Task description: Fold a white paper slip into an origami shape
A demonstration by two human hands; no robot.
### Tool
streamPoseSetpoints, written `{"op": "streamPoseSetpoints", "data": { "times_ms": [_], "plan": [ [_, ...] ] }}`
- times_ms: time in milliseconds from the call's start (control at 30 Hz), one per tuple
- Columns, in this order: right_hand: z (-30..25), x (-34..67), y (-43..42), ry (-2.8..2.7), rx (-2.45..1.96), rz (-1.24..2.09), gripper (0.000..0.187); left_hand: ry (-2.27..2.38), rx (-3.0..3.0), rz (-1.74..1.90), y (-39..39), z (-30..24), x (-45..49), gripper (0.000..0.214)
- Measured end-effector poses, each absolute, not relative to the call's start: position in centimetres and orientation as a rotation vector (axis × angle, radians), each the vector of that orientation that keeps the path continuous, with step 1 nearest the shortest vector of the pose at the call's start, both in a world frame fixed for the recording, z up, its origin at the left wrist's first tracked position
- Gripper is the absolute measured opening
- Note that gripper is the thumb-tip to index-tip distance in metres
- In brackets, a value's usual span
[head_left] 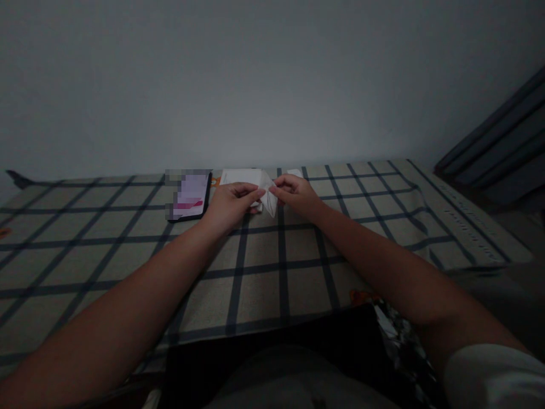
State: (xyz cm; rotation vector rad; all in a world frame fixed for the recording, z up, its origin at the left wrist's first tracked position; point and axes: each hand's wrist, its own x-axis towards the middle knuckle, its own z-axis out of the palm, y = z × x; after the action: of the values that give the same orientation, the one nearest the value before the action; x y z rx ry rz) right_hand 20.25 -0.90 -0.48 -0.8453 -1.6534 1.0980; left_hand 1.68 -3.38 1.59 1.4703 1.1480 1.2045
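Between my two hands is a piece of folded white paper [268,200], with a pointed tip hanging downward. My left hand [233,201] pinches its left side between thumb and fingers. On the other side, the thumb and forefinger of my right hand [297,195] grip the paper's right edge. Behind my left hand lies a flat white sheet or pad [242,176], partly covered by the hand. A small white piece [293,172] shows just beyond my right hand; its kind is unclear. The finer folds are too dim to make out.
A tablet or large phone [191,196] with a lit screen lies left of my left hand. The table wears a checked cloth [259,284]. A pale wall [272,85] rises behind it, and a dark curtain [502,130] hangs at the right.
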Motion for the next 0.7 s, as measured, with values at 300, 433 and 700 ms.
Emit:
{"op": "streamPoseSetpoints", "data": {
  "times_ms": [300, 433, 700],
  "plan": [
    [-0.56, 20.22, -0.84, -1.667, -0.823, 1.124, 0.035, 1.074, 1.459, 1.193, -2.69, 0.85, 1.48, 0.035],
    [-0.66, 20.22, -0.85, -1.681, -0.821, 1.121, 0.035, 1.107, 1.427, 1.195, -2.98, 1.3, 1.56, 0.036],
    [-0.45, 20.3, -0.85, -1.691, -0.82, 1.099, 0.034, 1.154, 1.369, 1.2, -3.22, 1.52, 1.75, 0.038]
  ]
}}
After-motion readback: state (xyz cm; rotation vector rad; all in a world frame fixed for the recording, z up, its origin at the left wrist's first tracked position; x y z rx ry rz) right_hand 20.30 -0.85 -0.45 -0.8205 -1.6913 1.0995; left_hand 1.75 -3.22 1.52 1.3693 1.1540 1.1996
